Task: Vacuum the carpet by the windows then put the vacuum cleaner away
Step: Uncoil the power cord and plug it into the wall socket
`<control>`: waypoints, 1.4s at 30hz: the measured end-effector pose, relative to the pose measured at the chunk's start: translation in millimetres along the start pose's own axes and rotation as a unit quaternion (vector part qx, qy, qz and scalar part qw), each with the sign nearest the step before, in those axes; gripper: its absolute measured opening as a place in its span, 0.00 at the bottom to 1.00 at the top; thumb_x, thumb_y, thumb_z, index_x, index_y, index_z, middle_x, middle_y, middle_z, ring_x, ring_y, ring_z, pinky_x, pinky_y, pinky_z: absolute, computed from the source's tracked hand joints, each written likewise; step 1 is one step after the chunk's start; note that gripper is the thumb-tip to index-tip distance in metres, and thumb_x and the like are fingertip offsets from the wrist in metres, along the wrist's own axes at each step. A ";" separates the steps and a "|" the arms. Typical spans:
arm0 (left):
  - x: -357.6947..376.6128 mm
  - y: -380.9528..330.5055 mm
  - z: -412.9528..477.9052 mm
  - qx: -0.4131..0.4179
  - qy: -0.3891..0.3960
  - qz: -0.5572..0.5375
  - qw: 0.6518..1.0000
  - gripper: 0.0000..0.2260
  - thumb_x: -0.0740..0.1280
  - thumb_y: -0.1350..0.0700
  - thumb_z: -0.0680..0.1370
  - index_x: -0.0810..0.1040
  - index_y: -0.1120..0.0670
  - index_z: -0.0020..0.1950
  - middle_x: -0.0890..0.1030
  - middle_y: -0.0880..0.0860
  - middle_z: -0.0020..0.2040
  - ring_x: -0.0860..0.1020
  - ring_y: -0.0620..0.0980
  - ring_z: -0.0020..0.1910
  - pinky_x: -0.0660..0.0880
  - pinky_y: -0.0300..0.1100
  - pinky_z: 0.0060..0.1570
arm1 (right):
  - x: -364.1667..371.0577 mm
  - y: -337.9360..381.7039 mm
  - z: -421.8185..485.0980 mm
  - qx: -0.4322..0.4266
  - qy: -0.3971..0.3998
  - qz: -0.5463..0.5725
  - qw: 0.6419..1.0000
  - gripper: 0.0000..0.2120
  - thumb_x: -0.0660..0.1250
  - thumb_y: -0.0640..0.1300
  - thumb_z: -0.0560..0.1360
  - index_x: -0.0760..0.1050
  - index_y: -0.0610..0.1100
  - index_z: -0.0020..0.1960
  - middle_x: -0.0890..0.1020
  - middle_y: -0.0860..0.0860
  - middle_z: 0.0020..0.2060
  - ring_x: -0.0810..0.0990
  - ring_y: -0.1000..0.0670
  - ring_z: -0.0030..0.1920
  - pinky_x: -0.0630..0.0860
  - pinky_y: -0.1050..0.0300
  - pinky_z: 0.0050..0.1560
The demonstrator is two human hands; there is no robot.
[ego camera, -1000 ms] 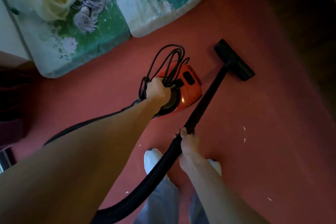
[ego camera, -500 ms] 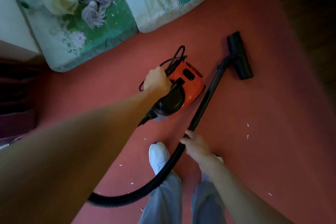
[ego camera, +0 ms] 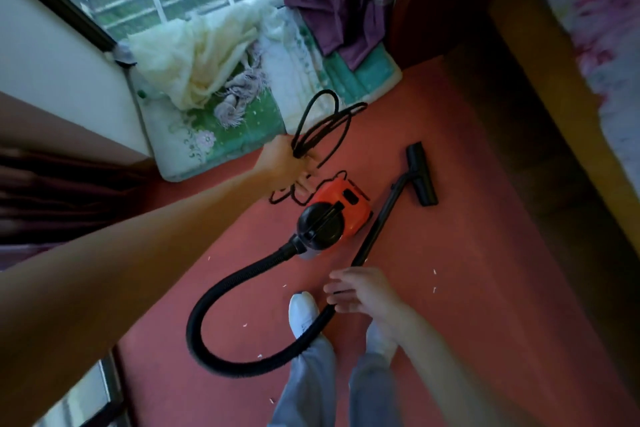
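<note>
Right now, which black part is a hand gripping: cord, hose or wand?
The cord: the left hand grips its loops. The right hand is open over hose and wand.

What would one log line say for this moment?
left hand: grips coiled cord above vacuum cleaner | right hand: open over hose | vacuum cleaner: on red carpet

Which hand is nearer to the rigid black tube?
Right. The right hand hovers just below the tube; the left hand grips the cord, across the vacuum cleaner.
</note>
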State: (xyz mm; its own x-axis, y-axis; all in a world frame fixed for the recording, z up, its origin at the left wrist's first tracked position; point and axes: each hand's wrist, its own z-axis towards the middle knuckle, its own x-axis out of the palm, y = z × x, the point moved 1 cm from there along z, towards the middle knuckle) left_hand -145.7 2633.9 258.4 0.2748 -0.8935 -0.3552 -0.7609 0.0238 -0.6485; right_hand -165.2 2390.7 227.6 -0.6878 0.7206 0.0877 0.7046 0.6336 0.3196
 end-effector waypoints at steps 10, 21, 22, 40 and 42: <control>-62.7 -75.4 -116.5 -0.033 -0.005 0.037 0.999 0.09 0.64 0.60 0.82 0.72 0.62 0.44 0.84 0.68 0.44 0.86 0.56 0.34 0.69 0.40 0.20 | 46.6 120.5 -123.9 -0.141 0.003 0.002 0.990 0.12 0.59 0.37 0.81 0.74 0.36 0.62 0.81 0.41 0.48 0.81 0.46 0.35 0.81 0.54 0.37; -93.1 -144.9 -215.5 -0.147 0.077 -0.410 0.897 0.11 0.58 0.59 0.84 0.73 0.66 0.59 0.80 0.60 0.44 0.82 0.53 0.35 0.83 0.47 0.34 | 102.7 162.1 -227.8 -0.198 -0.023 -0.050 0.979 0.10 0.58 0.33 0.79 0.76 0.37 0.42 0.80 0.43 0.38 0.78 0.46 0.34 0.77 0.51 0.40; -94.8 -152.7 -224.7 -0.140 0.090 -0.415 0.894 0.11 0.56 0.61 0.85 0.72 0.67 0.61 0.81 0.61 0.49 0.84 0.54 0.36 0.83 0.46 0.34 | 102.4 163.1 -235.5 -0.210 -0.014 -0.057 0.976 0.09 0.59 0.33 0.78 0.77 0.36 0.45 0.82 0.43 0.39 0.80 0.46 0.36 0.78 0.52 0.42; -38.9 -256.7 -332.9 -0.015 -0.137 -0.180 0.974 0.06 0.58 0.66 0.79 0.71 0.66 0.54 0.80 0.61 0.33 0.81 0.55 0.24 0.79 0.44 0.23 | -38.5 165.7 -328.4 -0.433 0.115 -0.123 0.886 0.10 0.68 0.41 0.78 0.80 0.34 0.46 0.83 0.46 0.38 0.76 0.48 0.39 0.73 0.54 0.44; -25.8 -266.2 -336.5 -0.006 -0.179 -0.174 0.968 0.06 0.59 0.64 0.78 0.74 0.64 0.49 0.80 0.61 0.36 0.80 0.55 0.29 0.82 0.46 0.35 | -56.9 166.8 -336.9 -0.437 0.130 -0.114 0.883 0.07 0.67 0.39 0.78 0.81 0.37 0.44 0.83 0.44 0.38 0.76 0.45 0.38 0.74 0.51 0.44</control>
State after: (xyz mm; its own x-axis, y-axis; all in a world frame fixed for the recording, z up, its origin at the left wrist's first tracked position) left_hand -148.1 2499.7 666.7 0.7004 -0.6339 -0.3281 -0.5915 -0.2584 -0.7637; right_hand -67.5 2360.5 593.8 -0.8911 0.4414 0.1054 0.2178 0.2122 0.9527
